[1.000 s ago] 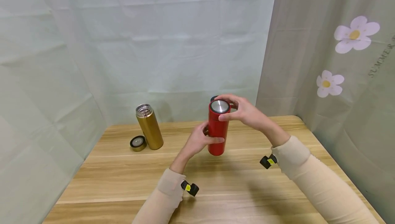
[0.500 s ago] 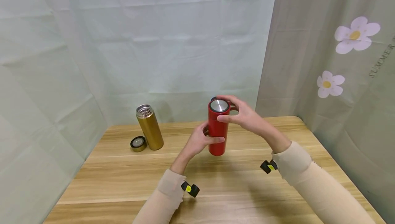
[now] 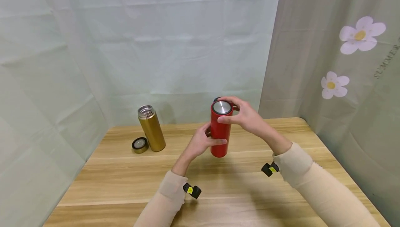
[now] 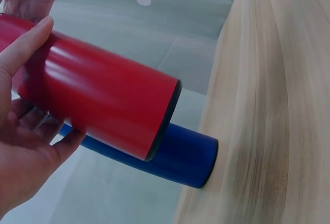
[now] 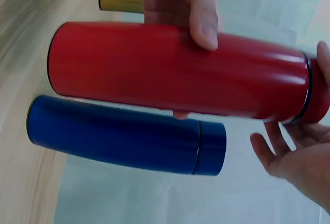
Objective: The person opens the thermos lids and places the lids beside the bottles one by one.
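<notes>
Two hands hold one red flask [image 3: 220, 129] upright above the tabletop [image 3: 125, 185]. The left hand [image 3: 200, 143] has its grip closed round the body, the thumb laid across the near face and the fingers behind; the lower body and dark-edged base project free below this grip. The right hand [image 3: 247, 116] holds the red lid [image 3: 222, 107], thumb on the near side and fingers on the far side, so its grip lies at the upper end of the flask, clear of the left. The red lid, silver on top, sits on the flask, a dark seam marking the joint. In the left wrist view the base stands off the tabletop.

Behind the red flask, a blue flask [image 5: 113, 134] stands on the tabletop; in the head view it is almost wholly hidden. To the left, well apart from both hands, a gold flask [image 3: 152, 129] stands with its mouth uncovered. A gold lid [image 3: 139, 145] lies just beside its base; whether they touch cannot be told. Pale cloth [image 3: 187, 46] hangs behind, and flowered cloth [image 3: 300, 64] to the right.
</notes>
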{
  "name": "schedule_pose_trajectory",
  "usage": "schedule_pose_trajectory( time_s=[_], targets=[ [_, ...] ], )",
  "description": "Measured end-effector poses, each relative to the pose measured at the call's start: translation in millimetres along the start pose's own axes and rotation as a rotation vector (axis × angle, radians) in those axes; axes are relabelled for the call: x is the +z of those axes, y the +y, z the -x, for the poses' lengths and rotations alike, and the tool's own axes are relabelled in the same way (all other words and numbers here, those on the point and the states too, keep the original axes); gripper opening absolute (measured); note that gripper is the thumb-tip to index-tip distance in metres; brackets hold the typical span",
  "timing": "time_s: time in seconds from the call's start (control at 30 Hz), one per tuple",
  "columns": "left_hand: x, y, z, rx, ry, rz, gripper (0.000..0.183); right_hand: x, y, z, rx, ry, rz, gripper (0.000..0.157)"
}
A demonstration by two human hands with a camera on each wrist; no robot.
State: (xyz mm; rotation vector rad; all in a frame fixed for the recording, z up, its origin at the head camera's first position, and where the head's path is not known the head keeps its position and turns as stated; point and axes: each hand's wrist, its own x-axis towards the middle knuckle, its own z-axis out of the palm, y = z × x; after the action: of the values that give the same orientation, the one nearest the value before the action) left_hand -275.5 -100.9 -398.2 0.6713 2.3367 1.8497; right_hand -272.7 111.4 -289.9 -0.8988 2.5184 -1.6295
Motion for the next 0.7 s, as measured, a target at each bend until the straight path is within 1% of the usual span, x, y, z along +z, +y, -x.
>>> schedule_pose_trajectory(
  time_s=[0.17,0.27,0.37,0.57,0.7],
  targets=[
    [-1.5,0.2,-1.2,0.028,-0.056,-0.005,0.06,-11.5,3,-2,-0.025,-0.138,-0.029,0.062],
    [-1.0,0.2,-0.5,0.026,-0.069,-0.004,0.059,-14.2,6,-2,-0.029,-0.173,-0.021,0.065],
    [-0.1,0.2,0.3,0.011,-0.043,0.006,0.06,-11.6,7,-2,-0.026,-0.142,-0.007,0.068],
    [0.4,-0.6,-0.5,-0.004,0.034,0.004,0.062,1.6,7,1,-0.01,-0.013,-0.009,0.068],
    [0.4,-0.5,-1.0,-0.005,0.036,-0.005,0.061,7.9,9,2,0.013,0.035,-0.038,0.068]
  ],
)
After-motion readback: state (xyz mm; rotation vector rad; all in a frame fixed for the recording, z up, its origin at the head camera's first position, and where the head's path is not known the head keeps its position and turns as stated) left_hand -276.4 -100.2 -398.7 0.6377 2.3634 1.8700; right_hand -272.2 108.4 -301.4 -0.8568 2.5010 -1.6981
